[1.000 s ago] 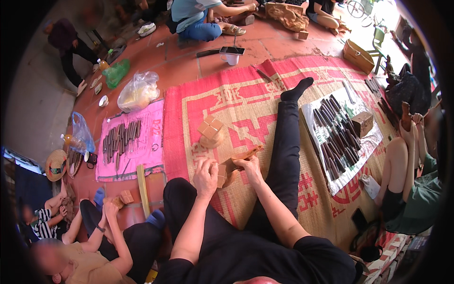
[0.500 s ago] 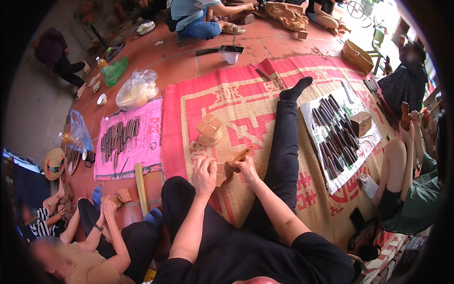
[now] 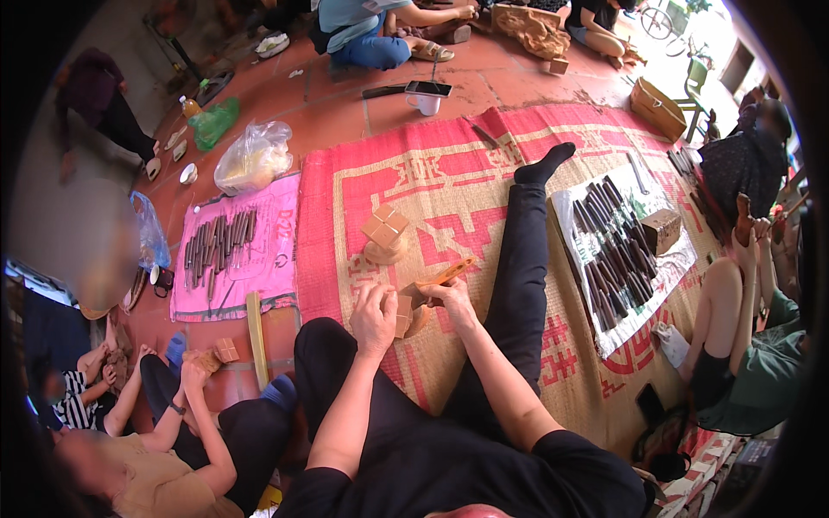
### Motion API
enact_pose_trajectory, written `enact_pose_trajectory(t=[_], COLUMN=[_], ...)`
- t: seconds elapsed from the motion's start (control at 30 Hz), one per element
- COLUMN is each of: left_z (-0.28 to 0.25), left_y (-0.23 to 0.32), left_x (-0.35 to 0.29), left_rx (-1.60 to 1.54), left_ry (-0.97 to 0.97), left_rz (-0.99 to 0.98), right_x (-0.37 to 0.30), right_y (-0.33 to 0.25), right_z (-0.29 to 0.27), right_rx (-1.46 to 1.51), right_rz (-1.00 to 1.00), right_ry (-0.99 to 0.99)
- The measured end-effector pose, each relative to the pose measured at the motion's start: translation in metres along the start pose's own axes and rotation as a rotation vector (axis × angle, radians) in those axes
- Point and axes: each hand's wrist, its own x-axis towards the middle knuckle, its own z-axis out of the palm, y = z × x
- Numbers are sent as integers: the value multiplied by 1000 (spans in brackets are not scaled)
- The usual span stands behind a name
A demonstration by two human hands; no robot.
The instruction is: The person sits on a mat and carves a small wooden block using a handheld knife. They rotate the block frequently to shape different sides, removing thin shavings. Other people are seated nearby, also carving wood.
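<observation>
My left hand (image 3: 375,321) is closed round a light-brown wooden block (image 3: 403,316) with a rounded end, held just above my lap. In my right hand (image 3: 451,302) is a flat paintbrush (image 3: 447,273), gripped low on its orange-brown wooden handle. Its dark head lies against or very close to the block; contact is hard to make out. Farther off on the mat stands a similar wooden block (image 3: 385,225) with pale lines across its faces and a rounded base.
Rows of dark-handled tools (image 3: 218,246) lie on a pink sheet (image 3: 272,250) at left, and more (image 3: 615,250) on a white sheet (image 3: 682,259) at right. A wooden strip (image 3: 257,338) lies left of my knee. People sit on both sides. A phone (image 3: 429,88) rests on a white cup (image 3: 428,105).
The paintbrush has tilted, its handle end swinging to the right, and my right hand has turned with it. My left hand keeps its hold on the block. The view has shifted slightly.
</observation>
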Motion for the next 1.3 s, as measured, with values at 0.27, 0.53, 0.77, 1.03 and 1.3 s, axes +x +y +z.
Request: enact_pose_trajectory(t=[0.27, 0.53, 0.77, 1.03, 1.3], left_z=[-6, -4, 1, -2, -6], left_y=[-1, -5, -2, -3, -3], left_x=[-1, -8, -5, -5, -6], left_rx=[-15, -2, 39, 85, 55], left_ry=[132, 66, 119, 139, 119], left_rz=[88, 4, 33, 54, 18], right_x=[6, 28, 34, 31, 29], right_y=[2, 22, 16, 10, -11], right_z=[4, 8, 1, 25, 37], right_rx=[-196, -335, -354, -366, -236], right_rz=[-108, -114, 79, -11, 111], right_ry=[49, 4, -100, -200, -241])
